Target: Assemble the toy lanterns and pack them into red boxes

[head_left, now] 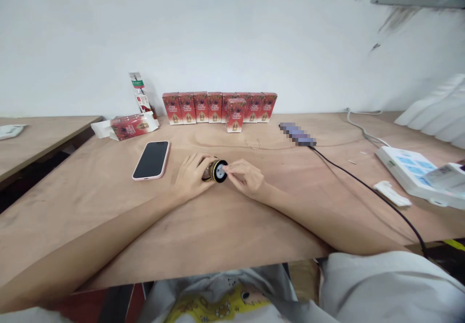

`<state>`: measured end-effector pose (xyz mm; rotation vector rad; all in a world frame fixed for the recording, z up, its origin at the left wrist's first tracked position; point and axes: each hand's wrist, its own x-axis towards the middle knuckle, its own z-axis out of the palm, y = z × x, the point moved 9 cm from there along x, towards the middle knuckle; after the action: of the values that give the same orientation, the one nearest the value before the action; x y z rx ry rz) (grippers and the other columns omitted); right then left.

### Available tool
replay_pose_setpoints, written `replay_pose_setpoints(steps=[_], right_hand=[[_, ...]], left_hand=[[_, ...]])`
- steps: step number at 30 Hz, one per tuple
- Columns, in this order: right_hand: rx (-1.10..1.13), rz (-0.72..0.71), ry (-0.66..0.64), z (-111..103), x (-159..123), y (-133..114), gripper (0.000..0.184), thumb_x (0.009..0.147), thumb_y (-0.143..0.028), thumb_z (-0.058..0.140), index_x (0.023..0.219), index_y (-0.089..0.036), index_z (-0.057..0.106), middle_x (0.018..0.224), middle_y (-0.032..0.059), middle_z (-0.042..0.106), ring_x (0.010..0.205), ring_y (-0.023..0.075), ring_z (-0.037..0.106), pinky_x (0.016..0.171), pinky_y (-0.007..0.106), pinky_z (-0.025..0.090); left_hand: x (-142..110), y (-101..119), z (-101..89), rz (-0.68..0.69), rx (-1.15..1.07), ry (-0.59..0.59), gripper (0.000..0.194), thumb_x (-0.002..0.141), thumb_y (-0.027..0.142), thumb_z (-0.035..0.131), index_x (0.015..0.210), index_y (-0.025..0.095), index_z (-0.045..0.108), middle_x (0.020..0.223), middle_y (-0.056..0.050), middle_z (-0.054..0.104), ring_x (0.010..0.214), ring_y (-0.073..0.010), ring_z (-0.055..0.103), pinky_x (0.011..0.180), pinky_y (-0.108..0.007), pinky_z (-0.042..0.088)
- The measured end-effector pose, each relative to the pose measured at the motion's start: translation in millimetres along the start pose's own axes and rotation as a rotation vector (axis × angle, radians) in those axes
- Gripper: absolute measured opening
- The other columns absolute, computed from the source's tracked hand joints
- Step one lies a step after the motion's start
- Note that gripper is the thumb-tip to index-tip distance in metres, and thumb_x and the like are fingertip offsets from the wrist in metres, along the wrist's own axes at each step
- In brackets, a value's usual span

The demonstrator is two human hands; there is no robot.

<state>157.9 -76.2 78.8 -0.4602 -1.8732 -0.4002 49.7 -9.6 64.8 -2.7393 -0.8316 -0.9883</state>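
Observation:
My left hand (191, 176) is wrapped round a small gold and black lantern (214, 173), which lies on its side just above the table. Its round black base, with a pale disc in the middle, faces right. The fingers of my right hand (248, 176) are pinched together at the edge of that disc; whatever may be between the fingertips is too small to make out. Beyond my hands a red printed box (235, 115) stands upright, in front of a row of several matching boxes (201, 108) along the wall.
Left of my hands lies a phone (151, 160). Behind it are an opened red box (131, 126) and an upright packet (141, 95). On the right are a pixelated device (298, 134) with a black cable (358, 184), a white power strip (414, 173) and a white strip-like piece (392, 193).

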Motion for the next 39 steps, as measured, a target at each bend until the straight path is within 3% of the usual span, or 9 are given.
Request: replay_pose_setpoints(steps=[13,16,19,26,39], right_hand=[[0.041,0.008,-0.020,0.9,0.5,0.3,0.021,0.087,-0.005,0.050,0.098,-0.022,0.055,0.086,0.0053,0.071,0.080,0.0160,0.067,0.069,0.030,0.057],[0.090,0.106,-0.042,1.5,-0.7,9.0,0.017,0.089,-0.009,0.048,0.097,-0.023,0.056,0.086,0.0035,0.072,0.081,0.0146,0.068,0.071,0.029,0.057],[0.102,0.243,-0.032,-1.1,-3.8,20.5,0.011,0.086,-0.016,0.058,0.094,-0.023,0.055,0.082,0.0015,0.071,0.076,0.0140,0.070,0.068,0.026,0.057],[0.156,0.509,0.018,-5.0,-12.1,41.4,0.013,0.080,-0.025,0.068,0.082,-0.023,0.056,0.077,-0.0007,0.071,0.076,0.0150,0.070,0.071,0.028,0.057],[0.139,0.495,-0.074,-7.9,-0.3,35.2,0.008,0.080,-0.025,0.068,0.079,-0.022,0.061,0.077,-0.0003,0.071,0.074,0.0132,0.069,0.071,0.026,0.056]], left_hand=[[-0.4,1.7,-2.3,0.012,0.027,0.028,0.032,0.081,0.034,0.061,0.109,0.019,0.056,0.107,-0.009,0.064,0.097,-0.0239,0.059,0.082,-0.035,0.044],[-0.4,3.8,-2.8,0.033,0.032,0.032,0.032,0.081,0.034,0.060,0.109,0.019,0.056,0.108,-0.009,0.064,0.097,-0.0239,0.059,0.081,-0.035,0.043],[-0.4,4.3,-2.3,0.038,0.043,0.026,0.033,0.081,0.034,0.060,0.110,0.019,0.056,0.108,-0.009,0.064,0.097,-0.0240,0.059,0.081,-0.035,0.043],[-1.5,3.9,-0.2,0.036,0.058,0.008,0.034,0.081,0.033,0.059,0.112,0.020,0.056,0.106,-0.009,0.064,0.096,-0.0238,0.058,0.079,-0.034,0.042],[-1.9,6.4,-0.7,0.078,0.090,0.006,0.035,0.082,0.034,0.057,0.113,0.018,0.055,0.107,-0.011,0.063,0.096,-0.0253,0.058,0.077,-0.036,0.043]])
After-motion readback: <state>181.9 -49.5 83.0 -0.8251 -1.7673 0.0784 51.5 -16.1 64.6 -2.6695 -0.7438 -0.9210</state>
